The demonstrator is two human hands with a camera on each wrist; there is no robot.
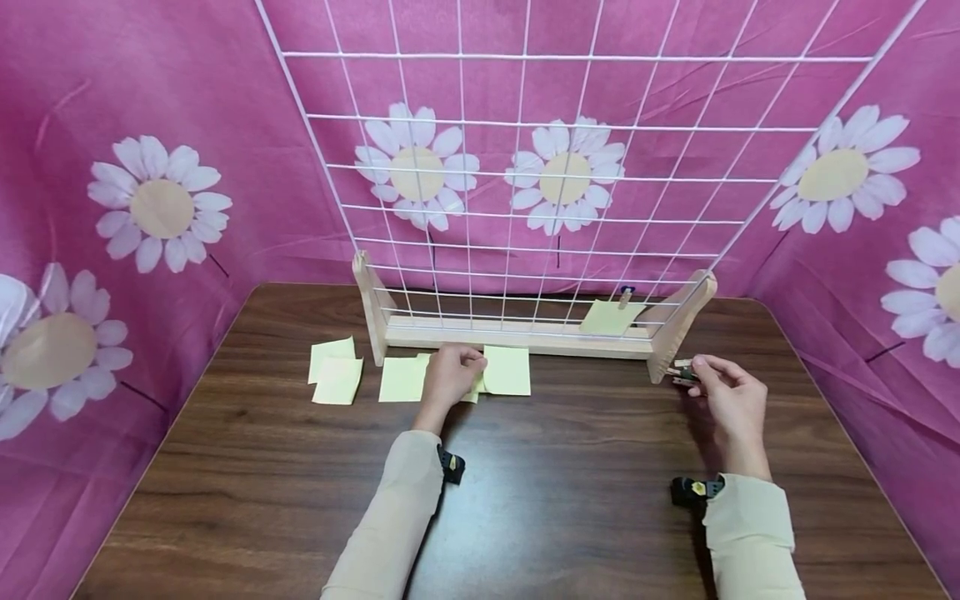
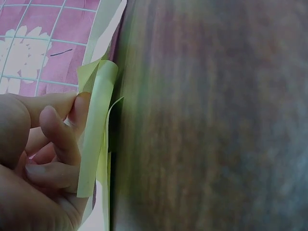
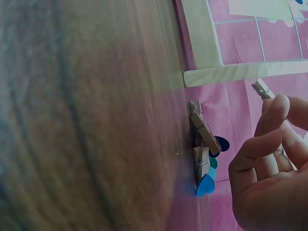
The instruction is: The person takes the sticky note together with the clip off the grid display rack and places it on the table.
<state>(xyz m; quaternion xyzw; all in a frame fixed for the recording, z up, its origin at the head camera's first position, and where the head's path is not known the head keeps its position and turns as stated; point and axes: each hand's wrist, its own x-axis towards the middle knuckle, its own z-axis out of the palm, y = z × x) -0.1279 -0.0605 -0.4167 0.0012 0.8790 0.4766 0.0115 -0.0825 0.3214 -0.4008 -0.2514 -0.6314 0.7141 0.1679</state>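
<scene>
Where the pink daisy-print cloth (image 1: 150, 208) closes in on three sides, a dark wooden bench (image 1: 570, 467) fills the lower half of the head view. Against its far edge stands a white wire grid (image 1: 570, 167) set in a pale wooden stand (image 1: 517, 335) with an upright foot at each end. One yellow note (image 1: 611, 317) hangs low on the grid near the right foot, clipped by a small wooden peg (image 1: 625, 296).

Further yellow notes lie flat on the bench in front of the stand: a pair (image 1: 334, 371) overlapping to the left of the left foot, one (image 1: 402, 379) just left of the left hand, and another (image 1: 507, 370) just right of it.

The left hand (image 1: 448, 375) rests among these notes, its fingers curled and pinching a yellow sticky note (image 2: 96, 130) between thumb and fingertips; in the left wrist view the sheet bends up off the bench, with other paper edges beneath it.

The right hand (image 1: 726, 392) sits beside the right foot of the stand, fingers bent, pinching a wooden clothespin (image 3: 263, 89) whose tip pokes out past the fingertips. Just beside it on the bench lies a small cluster of clothespins (image 3: 204, 144) with blue heart-shaped decorations, touching one another and close to the stand's foot.
</scene>
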